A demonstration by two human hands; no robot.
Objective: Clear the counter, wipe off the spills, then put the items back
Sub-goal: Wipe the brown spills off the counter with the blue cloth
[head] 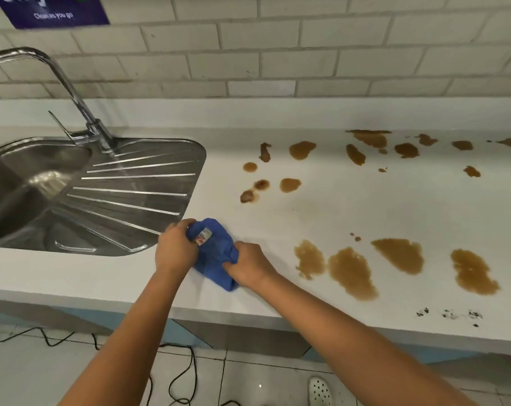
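White counter [321,212] carries brown spills [351,271] across the right half of frame, unwiped. Blue cloth [213,259], lower centre, lies bunched on the counter: soft, light, best gripped by its folds. Left hand [175,247] and right hand [248,266] both clench it.

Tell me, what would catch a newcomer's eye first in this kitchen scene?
Most striking are the brown spills scattered over the white counter, in one band near the tiled wall and larger puddles near the front edge. Next, the two hands, left hand and right hand, gripping a bunched blue cloth on the counter. The steel sink with its tall faucet lies at left.
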